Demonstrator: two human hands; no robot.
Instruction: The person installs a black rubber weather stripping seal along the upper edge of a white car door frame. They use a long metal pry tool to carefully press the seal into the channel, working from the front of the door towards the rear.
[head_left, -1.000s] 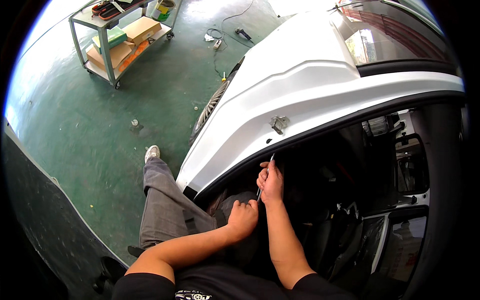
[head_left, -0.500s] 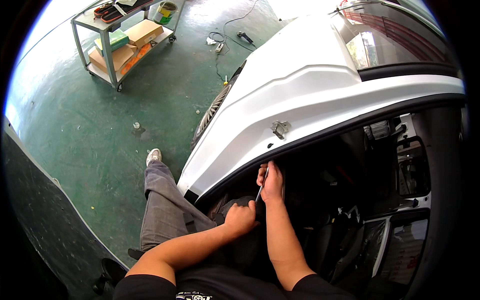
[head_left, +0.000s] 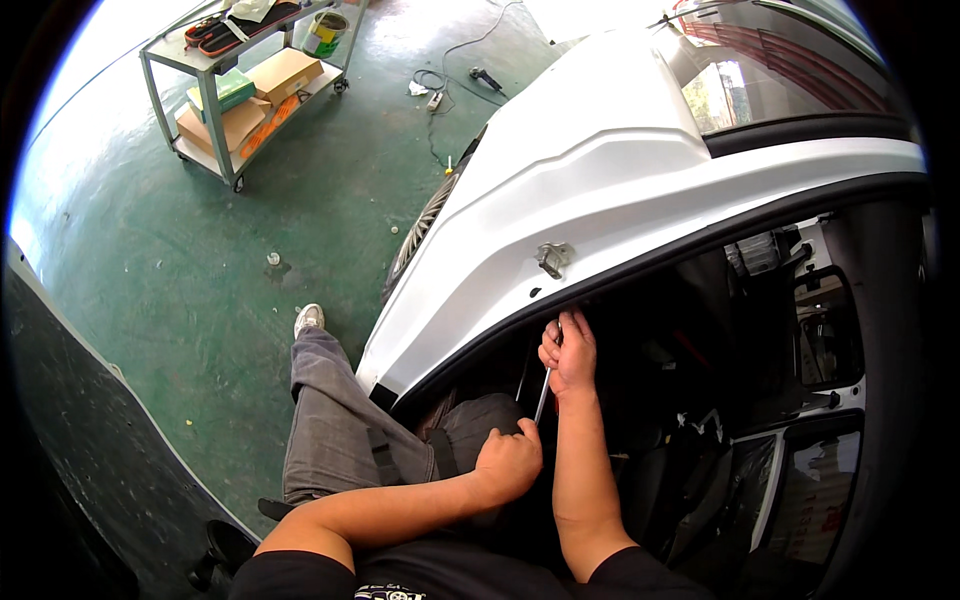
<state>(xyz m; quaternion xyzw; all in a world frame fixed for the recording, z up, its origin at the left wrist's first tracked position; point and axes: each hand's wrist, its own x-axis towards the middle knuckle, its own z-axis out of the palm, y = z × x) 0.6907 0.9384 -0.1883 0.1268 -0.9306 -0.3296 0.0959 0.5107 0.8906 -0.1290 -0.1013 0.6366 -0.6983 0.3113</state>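
Your rod (head_left: 543,394): smooth, shiny metal. Your trousers (head_left: 335,420): matt grey cloth. Car body (head_left: 600,175) by you: glossy white; striker (head_left: 551,261): bare metal. Floor (head_left: 200,290): smooth green, shiny patches.

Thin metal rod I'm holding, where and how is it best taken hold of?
Probably by the bare middle of the thin metal rod, coming from your left and closing across its length. It slants up from the left hand's grip to the right hand's grip, leaving that slim stretch uncovered, and the right forearm lies on its right side.
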